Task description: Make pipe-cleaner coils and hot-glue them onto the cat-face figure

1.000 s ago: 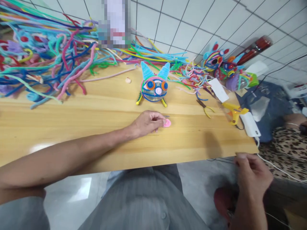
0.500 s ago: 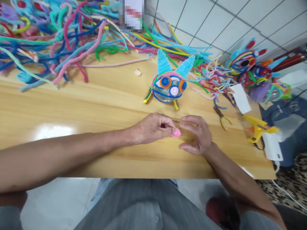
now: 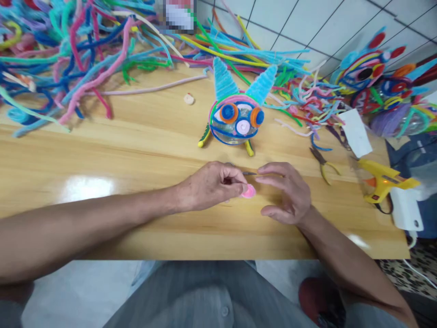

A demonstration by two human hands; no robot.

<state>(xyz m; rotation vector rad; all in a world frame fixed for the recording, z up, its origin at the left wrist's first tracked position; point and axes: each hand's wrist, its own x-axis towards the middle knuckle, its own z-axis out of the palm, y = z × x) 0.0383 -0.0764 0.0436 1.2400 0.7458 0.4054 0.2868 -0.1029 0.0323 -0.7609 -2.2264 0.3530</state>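
Note:
Between the thumb and fingers of my left hand (image 3: 216,186) is a small pink coiled disc (image 3: 250,191), its round face turned up toward me. My right hand (image 3: 287,193) hovers just right of the disc, fingers and thumb spread apart, holding nothing. Partly hidden behind my left hand, a dark pointed metal tip (image 3: 250,173) lies on the table; I cannot make out the whole tool. Beyond my hands stands a clear-bodied animal figure (image 3: 235,120) with light blue pipe-cleaner ears, orange-and-blue eyes, a pale round nose and yellow-green legs.
Many pipe cleaners (image 3: 102,54) are heaped at the back left. Cut pieces (image 3: 314,102) lie at the back right, near finished figures (image 3: 367,73). Yellow-handled pliers (image 3: 324,166) and a yellow glue gun (image 3: 384,180) are to the right. A small pale disc (image 3: 189,98) lies left of the figure.
The pink disc has turned in my left fingers, so more of its round face shows. My right hand has shifted slightly right, still spread. The camera view has moved a little.

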